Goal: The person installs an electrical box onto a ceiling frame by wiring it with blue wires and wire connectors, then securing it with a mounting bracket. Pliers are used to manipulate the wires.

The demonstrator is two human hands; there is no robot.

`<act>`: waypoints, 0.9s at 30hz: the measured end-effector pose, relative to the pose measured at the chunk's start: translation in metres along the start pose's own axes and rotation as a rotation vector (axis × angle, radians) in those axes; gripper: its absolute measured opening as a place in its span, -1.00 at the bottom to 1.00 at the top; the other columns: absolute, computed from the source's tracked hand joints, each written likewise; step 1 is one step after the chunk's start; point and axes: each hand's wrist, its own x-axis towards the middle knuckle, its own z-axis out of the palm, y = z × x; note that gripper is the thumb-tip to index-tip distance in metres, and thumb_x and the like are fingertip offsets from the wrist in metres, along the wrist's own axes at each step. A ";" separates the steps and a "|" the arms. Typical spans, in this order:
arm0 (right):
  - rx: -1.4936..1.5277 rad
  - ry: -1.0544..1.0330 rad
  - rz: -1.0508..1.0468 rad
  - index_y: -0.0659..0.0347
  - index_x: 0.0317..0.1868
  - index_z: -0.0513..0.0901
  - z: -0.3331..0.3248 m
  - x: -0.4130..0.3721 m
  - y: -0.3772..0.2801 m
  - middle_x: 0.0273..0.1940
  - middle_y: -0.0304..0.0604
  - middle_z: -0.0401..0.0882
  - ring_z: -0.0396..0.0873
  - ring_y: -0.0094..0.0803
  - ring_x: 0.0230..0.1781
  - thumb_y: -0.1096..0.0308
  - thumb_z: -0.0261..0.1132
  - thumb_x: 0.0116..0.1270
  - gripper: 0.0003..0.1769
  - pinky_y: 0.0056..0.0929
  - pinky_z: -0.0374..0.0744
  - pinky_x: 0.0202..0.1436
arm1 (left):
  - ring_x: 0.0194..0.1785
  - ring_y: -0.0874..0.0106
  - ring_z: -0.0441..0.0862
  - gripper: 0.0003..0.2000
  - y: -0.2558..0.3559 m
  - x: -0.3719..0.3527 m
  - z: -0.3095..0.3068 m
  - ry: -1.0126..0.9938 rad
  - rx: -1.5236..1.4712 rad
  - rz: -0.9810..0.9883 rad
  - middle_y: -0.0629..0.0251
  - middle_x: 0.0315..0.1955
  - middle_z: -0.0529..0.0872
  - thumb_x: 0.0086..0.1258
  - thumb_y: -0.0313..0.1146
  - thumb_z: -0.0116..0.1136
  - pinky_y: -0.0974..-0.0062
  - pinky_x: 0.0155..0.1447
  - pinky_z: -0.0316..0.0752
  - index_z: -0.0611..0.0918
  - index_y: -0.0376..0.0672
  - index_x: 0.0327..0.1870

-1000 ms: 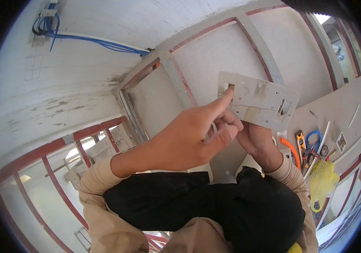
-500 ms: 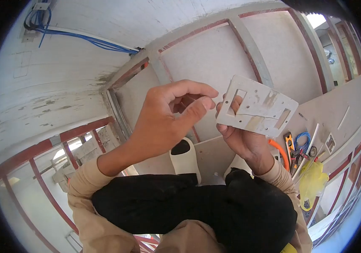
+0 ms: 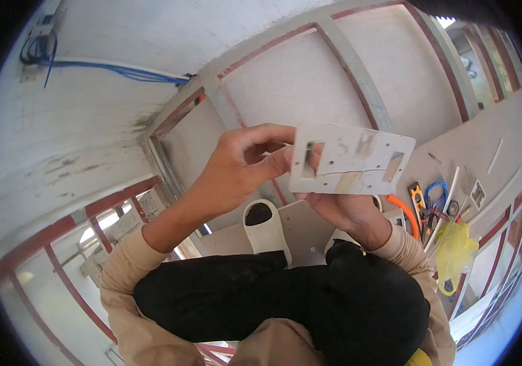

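A white rectangular electrical wall plate, with a cutout near each end and several small holes, is held up in front of me. A crack or seam runs across it, and brownish patches mark its face. My right hand grips it from below and behind, most of its fingers hidden by the plate. At the plate's left edge, my left hand has its thumb and fingers closed, their tips partly out of sight behind it. A fingertip shows through the left cutout.
On the board to the right lie an orange tube, an orange-and-black tool, a coil of blue wire, a yellow plastic bag and a small white frame. Blue cables run along the wall. Red metal bars stand left.
The plate has moved left and tipped so its face is seen more flatly. My left hand's fingertips, apart from it before, now meet its left edge.
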 end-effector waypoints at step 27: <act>-2.017 0.547 -0.511 0.13 -0.11 0.75 -0.151 -0.203 -0.015 -0.08 -0.23 0.68 0.60 -0.17 0.03 0.41 0.54 0.04 -0.66 -0.22 0.61 0.08 | 0.04 0.21 0.62 -0.75 -0.163 0.080 0.208 -0.696 0.539 0.365 0.16 -0.14 0.68 0.32 -0.29 0.39 0.29 0.21 0.47 0.71 -0.23 -0.09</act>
